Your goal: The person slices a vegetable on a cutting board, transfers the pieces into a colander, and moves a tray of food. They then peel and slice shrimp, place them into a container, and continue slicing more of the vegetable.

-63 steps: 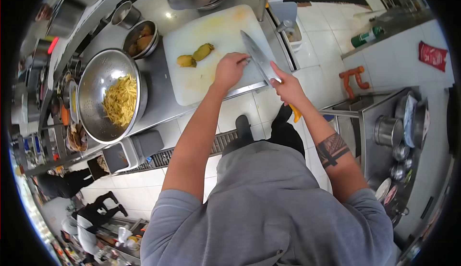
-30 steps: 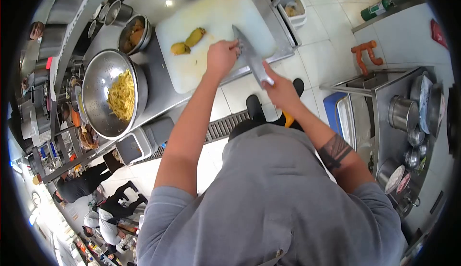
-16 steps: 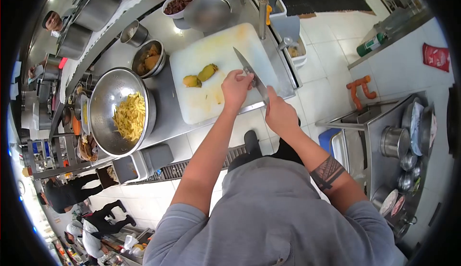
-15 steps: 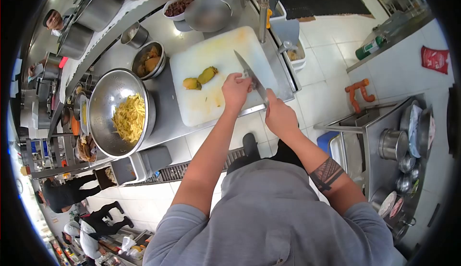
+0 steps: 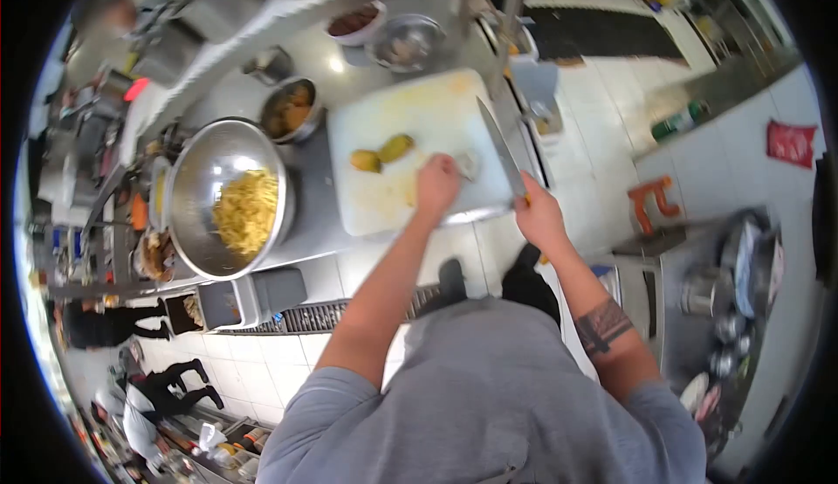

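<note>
In my right hand is a large kitchen knife, its blade slanting up and away over the right side of the white cutting board. My left hand, fingers curled, is low over the board, left of the blade and apart from it. A small pale thing shows right at those fingers; blur hides its kind, and I cannot tell whether they grip it. Two yellow-green, peeled-looking pieces of produce lie end to end on the board, farther left.
Left of the board stands a big steel bowl with yellow shredded strips. Behind it is a smaller bowl of brownish-orange pieces. A metal bowl and a white bowl of dark red food sit at the back. Other people are at the far left.
The knife has moved right, away from my left hand, which was at the blade before. A pale thing now shows beside my left fingers. The whole view has shifted slightly.
</note>
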